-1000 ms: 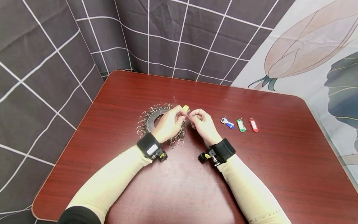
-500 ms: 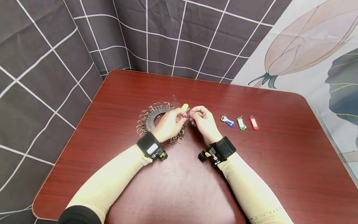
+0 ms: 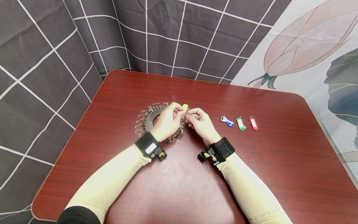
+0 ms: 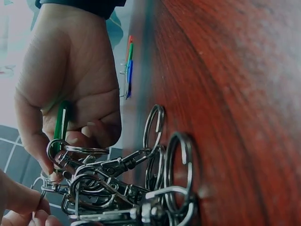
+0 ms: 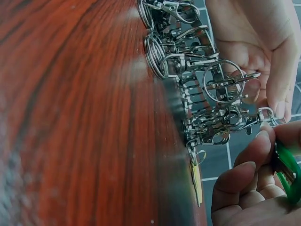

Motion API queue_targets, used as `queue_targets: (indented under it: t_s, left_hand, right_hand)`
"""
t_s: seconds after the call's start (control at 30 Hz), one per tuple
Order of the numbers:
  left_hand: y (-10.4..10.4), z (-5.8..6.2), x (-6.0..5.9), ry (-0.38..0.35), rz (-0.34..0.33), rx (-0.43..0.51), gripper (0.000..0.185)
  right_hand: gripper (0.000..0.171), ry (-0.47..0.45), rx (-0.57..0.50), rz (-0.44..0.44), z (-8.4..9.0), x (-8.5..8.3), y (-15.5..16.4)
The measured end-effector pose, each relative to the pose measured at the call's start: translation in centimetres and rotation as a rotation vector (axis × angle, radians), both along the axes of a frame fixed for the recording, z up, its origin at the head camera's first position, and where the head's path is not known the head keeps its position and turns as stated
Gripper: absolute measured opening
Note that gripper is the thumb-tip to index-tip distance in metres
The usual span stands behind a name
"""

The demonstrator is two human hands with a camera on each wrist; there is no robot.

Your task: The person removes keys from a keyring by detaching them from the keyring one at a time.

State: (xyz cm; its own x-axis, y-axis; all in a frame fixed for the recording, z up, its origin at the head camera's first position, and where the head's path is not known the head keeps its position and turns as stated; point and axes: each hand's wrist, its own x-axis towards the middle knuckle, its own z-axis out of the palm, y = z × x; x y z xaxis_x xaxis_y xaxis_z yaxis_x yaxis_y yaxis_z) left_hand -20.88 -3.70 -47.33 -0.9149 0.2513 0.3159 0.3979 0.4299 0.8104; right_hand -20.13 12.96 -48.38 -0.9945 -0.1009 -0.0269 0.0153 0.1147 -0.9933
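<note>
A metal ring holder (image 3: 151,119), hung all round with swivel clasps and split rings, lies on the table under my left hand (image 3: 168,119). That hand's thumb and fingers pinch a small metal ring (image 4: 41,188) at the end of one clasp (image 5: 264,114). Close by on the right, my right hand (image 3: 202,123) holds a green key tag (image 5: 285,172) between thumb and curled fingers, its fingertips right at the same clasp. Part of the tag is hidden in the palm. A yellow key tag (image 3: 185,107) hangs at the holder's far right edge, just beyond the fingertips.
To the right lie a blue key tag with a key (image 3: 227,121), another green key tag (image 3: 240,123) and a red key tag (image 3: 253,123). The reddish-brown table (image 3: 279,155) meets a dark checked curtain (image 3: 165,40) at the back.
My left fingertips have shifted slightly up and left, away from the right ones. The right hand has turned a little, and green from the tag now shows at its fingers.
</note>
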Motion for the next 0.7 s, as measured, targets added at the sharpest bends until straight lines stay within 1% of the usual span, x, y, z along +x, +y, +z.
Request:
queue_targets:
  t_s: [0.27,0.4,0.6,0.7]
  left_hand:
    - [-0.12,0.09,-0.08,-0.015,-0.035,0.002,0.010]
    - [-0.07,0.01,-0.10,-0.006,-0.053,0.000,0.008]
    - [-0.03,-0.11,-0.20,0.012,-0.064,-0.013,0.006]
    - [0.08,-0.03,-0.23,0.002,-0.062,-0.022,0.008]
  right_hand:
    - [0.014,0.016,-0.011,-0.012,-0.01,0.00,-0.02]
    - [0.015,0.015,-0.025,-0.033,0.05,-0.05,-0.06]
    - [0.019,0.009,-0.049,-0.056,0.16,-0.09,-0.07]
    - [0.017,0.013,-0.059,-0.068,0.25,-0.09,0.00]
